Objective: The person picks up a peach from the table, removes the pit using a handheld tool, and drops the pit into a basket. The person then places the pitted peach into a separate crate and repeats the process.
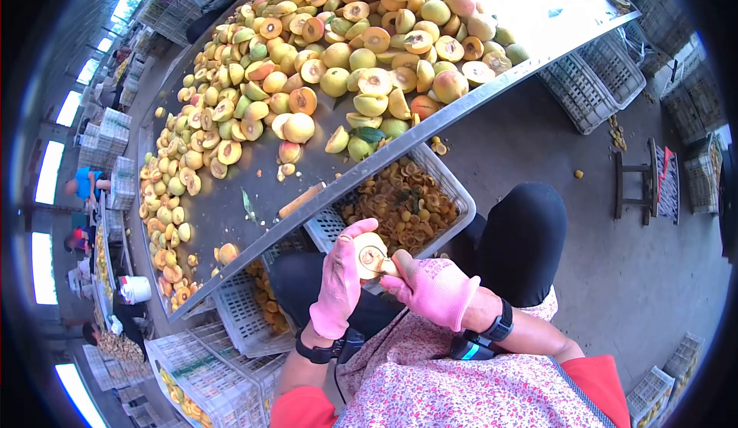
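My left hand (340, 290), in a pink glove, is closed around a halved yellow peach (369, 253) with its cut face turned up. My right hand (432, 286), gloved the same way, grips a small pitting tool (390, 267) against the cut face. A dark curved line rings the fruit's centre there; the fingers hide most of the tool. Both hands are over my lap, just above a white plastic crate (466, 207) of peach scraps (403, 201). Beyond them, many whole and halved peaches (334, 82) are heaped on a metal table (265, 163).
The table's raised metal edge (400, 145) runs diagonally in front of me. A wooden-looking stick (302, 199) and a green leaf (247, 205) lie on the table. More crates (580, 90) stand around, with a small stool (646, 182) at right. Other people (86, 184) sit at far left.
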`<action>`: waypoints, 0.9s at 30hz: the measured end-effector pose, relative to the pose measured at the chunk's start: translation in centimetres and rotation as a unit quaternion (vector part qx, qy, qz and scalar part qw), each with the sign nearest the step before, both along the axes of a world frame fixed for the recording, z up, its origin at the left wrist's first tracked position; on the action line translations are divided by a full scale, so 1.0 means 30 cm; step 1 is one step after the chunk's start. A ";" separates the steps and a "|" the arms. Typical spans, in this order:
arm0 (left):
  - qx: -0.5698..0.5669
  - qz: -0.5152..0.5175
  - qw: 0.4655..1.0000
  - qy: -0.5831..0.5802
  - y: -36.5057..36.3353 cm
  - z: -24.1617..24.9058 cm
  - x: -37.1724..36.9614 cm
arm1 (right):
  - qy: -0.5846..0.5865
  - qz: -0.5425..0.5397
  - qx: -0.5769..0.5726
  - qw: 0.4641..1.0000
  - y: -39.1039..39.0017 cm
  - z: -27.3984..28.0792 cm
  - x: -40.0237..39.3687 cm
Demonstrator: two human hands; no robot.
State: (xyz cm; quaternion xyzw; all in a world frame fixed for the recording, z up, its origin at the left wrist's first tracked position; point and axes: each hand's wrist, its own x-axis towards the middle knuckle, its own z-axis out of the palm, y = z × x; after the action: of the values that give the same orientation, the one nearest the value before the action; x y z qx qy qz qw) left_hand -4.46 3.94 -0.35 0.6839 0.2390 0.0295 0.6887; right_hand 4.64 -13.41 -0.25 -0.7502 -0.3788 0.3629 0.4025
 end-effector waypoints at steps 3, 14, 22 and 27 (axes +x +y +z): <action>0.018 -0.041 0.998 0.049 0.033 0.038 0.007 | -0.006 0.014 0.005 1.000 -0.001 -0.007 0.007; 0.105 -0.039 0.994 0.022 0.032 -0.019 0.005 | 0.100 0.022 -0.006 0.995 0.020 -0.027 -0.003; -0.007 -0.083 0.989 0.123 0.035 0.014 -0.015 | 0.024 0.085 -0.026 0.996 -0.009 -0.055 -0.007; 0.011 -0.192 0.969 0.156 0.083 0.099 0.026 | 0.105 0.048 0.002 0.993 -0.006 -0.033 -0.021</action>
State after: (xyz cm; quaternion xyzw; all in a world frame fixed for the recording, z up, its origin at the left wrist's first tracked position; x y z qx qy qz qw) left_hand -3.67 6.44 2.62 0.7208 0.2071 -0.2081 0.6279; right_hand 4.01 -13.60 -1.23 -0.6879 -0.3708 0.4581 0.4237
